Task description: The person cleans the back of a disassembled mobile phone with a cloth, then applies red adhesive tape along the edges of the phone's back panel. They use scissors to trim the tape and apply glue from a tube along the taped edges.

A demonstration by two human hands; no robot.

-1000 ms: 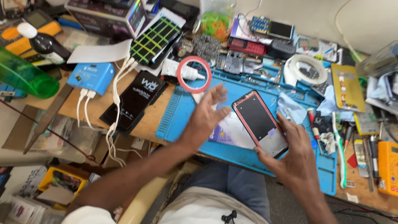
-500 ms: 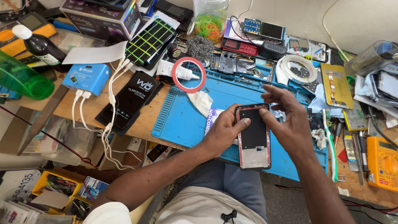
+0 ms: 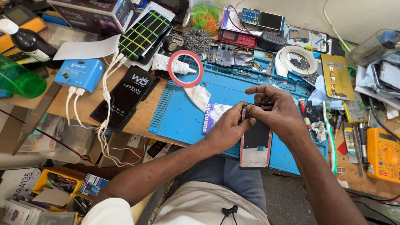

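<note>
Both hands pinch the top end of a pink-edged phone frame (image 3: 255, 139): the left hand (image 3: 227, 129) grips its left edge, the right hand (image 3: 277, 112) curls over the top. It lies over the near edge of the blue repair mat (image 3: 175, 112), long axis pointing away from the person. It looks thin, light, rigid and easily cracked, best held by its side rails
</note>
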